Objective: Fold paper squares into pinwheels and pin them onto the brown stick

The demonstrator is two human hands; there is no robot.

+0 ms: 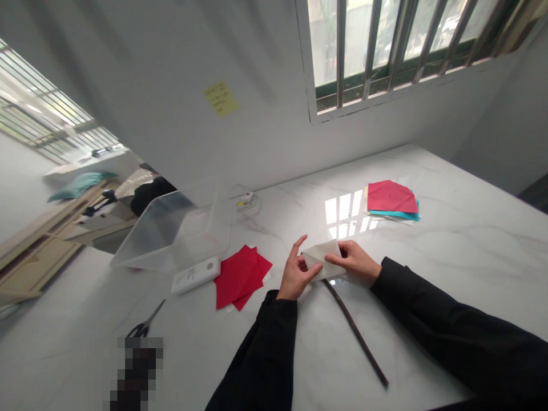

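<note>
Lying leftmost on the marbled desk (188, 348), scissors (148, 323) are pointing toward a white oblong device (196, 275); red sheets (240, 279) are overlapping beside it. The left hand (295, 276) is pinching folded pale paper (321, 253), centred over a dark stick (353, 326); the right hand's (356, 262) grip is holding its other side.

Stick (355, 326) in front, free tabletop (291, 211) beyond paper (320, 253)
</note>
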